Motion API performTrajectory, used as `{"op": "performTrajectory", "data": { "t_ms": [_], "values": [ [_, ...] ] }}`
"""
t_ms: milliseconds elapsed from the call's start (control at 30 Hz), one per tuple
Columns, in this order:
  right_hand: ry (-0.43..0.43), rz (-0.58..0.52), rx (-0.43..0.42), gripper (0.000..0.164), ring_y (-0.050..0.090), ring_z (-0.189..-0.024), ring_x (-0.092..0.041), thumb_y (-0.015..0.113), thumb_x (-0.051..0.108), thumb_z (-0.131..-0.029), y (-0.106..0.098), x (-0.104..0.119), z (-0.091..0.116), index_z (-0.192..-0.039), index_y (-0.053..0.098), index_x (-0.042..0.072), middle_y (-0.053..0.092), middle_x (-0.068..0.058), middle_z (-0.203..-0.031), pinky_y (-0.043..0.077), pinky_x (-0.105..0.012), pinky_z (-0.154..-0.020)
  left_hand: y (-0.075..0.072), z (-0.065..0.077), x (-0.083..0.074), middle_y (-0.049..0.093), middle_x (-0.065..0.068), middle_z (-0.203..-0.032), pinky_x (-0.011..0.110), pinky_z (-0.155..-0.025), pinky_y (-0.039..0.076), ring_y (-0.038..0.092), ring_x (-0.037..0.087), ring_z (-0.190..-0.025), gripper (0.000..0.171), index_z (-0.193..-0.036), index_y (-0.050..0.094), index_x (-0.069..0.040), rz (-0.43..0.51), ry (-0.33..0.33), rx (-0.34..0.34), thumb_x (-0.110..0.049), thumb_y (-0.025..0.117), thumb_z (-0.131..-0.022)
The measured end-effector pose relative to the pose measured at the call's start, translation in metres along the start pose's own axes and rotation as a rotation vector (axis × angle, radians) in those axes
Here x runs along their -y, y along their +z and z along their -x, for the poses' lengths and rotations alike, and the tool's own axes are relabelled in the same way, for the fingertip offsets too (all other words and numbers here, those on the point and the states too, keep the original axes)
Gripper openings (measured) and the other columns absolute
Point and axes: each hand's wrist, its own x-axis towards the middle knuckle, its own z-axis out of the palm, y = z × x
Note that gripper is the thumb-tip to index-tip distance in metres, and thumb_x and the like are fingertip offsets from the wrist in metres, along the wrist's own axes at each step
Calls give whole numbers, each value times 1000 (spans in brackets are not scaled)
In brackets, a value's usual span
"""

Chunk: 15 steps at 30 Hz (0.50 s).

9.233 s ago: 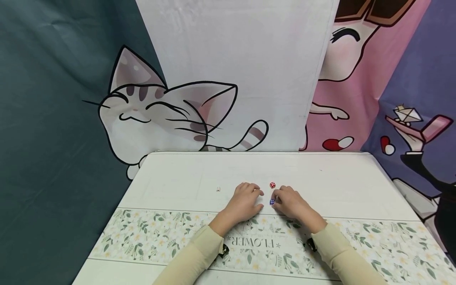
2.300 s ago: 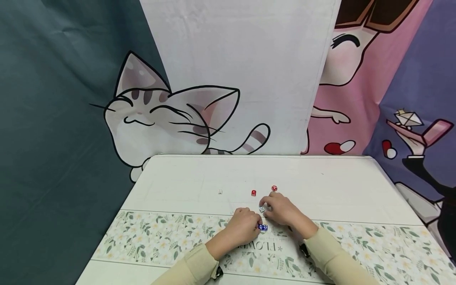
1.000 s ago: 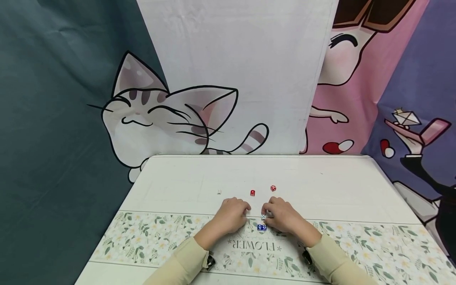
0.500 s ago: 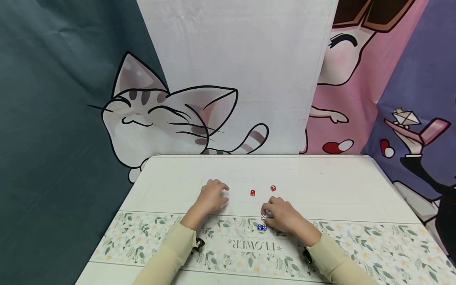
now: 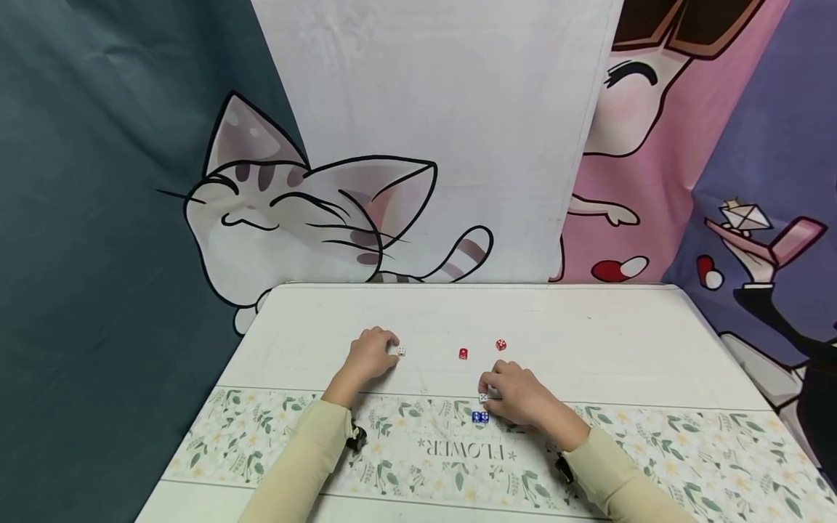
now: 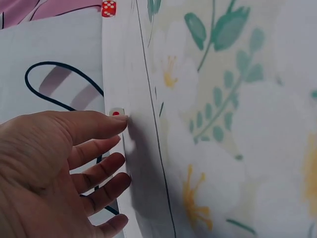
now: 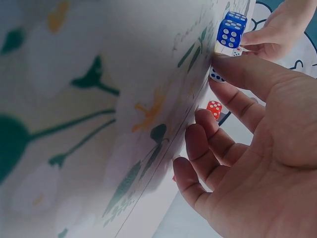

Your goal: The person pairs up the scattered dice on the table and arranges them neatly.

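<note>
My right hand (image 5: 519, 396) pinches a white die (image 7: 217, 75) between thumb and index finger, low over the table, just beyond two blue dice (image 5: 480, 417) that sit side by side. In the right wrist view the blue dice (image 7: 231, 35) show beyond my thumb. My left hand (image 5: 370, 354) is at another white die (image 5: 402, 351), thumb and index finger apart on its near-left side. The left wrist view shows that white die (image 6: 116, 112), with a red dot, partly covered by my thumb; contact cannot be told.
A red die (image 5: 463, 354) lies between the hands, with a second red die (image 5: 500, 344) farther right and back. The white table (image 5: 621, 327) carries a floral printed band (image 5: 706, 443). Printed cloth hangs behind the table's far edge.
My left hand has left the blue dice and travelled left and away to the lone white die. My right hand has drawn its white die close to the blue pair, then stayed there.
</note>
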Motion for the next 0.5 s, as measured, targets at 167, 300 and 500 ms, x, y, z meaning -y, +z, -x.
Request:
{"op": "performTrajectory", "data": {
  "t_ms": [167, 300, 500],
  "values": [
    [-3, -4, -3, 16, 41, -83, -17, 78, 22, -89, -1, 0, 1, -94, 63, 22, 51, 3, -94, 37, -39, -74, 0, -2, 0, 66, 6, -108, 54, -96, 44, 58, 28, -105, 19, -102, 74, -15, -6, 13, 0, -23, 79, -85],
    [-1, 5, -7, 16, 41, -83, -17, 78, 23, -88, 0, 0, 0, -94, 63, 23, 50, 3, -94, 37, -39, -74, 1, -1, -3, 61, 1, -91, 51, -88, 45, 55, 22, -90, 12, -95, 74, -16, -26, 30, -1, -23, 78, -87],
    [8, 9, -5, 16, 41, -84, -17, 79, 24, -89, 1, 0, 0, -94, 63, 23, 49, 3, -93, 37, -39, -74, 5, 5, -13, 54, -4, -79, 46, -83, 43, 48, 18, -80, 7, -90, 71, -17, -54, 57, -7, -22, 76, -88]
  ]
}}
